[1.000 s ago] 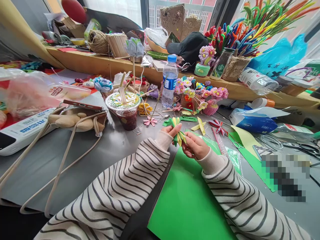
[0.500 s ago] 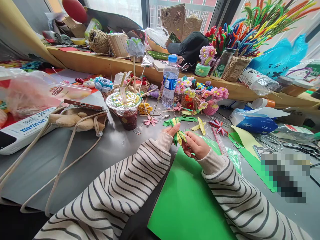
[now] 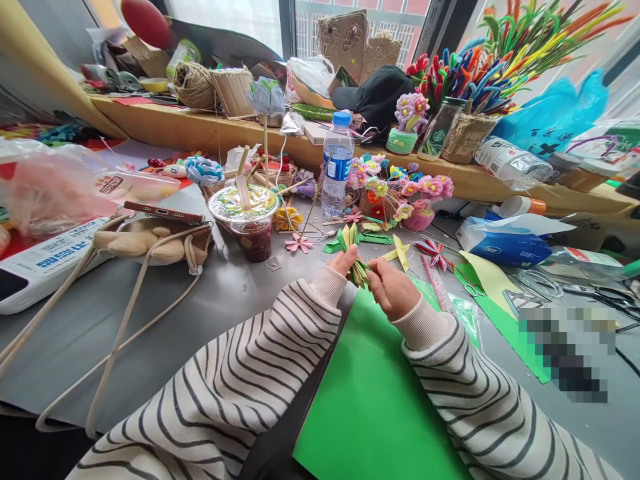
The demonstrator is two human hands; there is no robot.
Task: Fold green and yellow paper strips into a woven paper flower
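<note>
In the head view, your left hand (image 3: 342, 261) pinches the pleated green-and-yellow paper piece (image 3: 358, 273) at mid-frame, your right hand (image 3: 396, 291) gripping its right edge; you seem to be working the folds, which calls for light pressure. A green sheet (image 3: 370, 393) lies below; crossed yellow strips (image 3: 401, 253) crowd the bench (image 3: 227, 287) just beyond, right of centre.

Fingers (image 3: 382, 272) pinch apparently folded paper (image 3: 359, 273).
</note>
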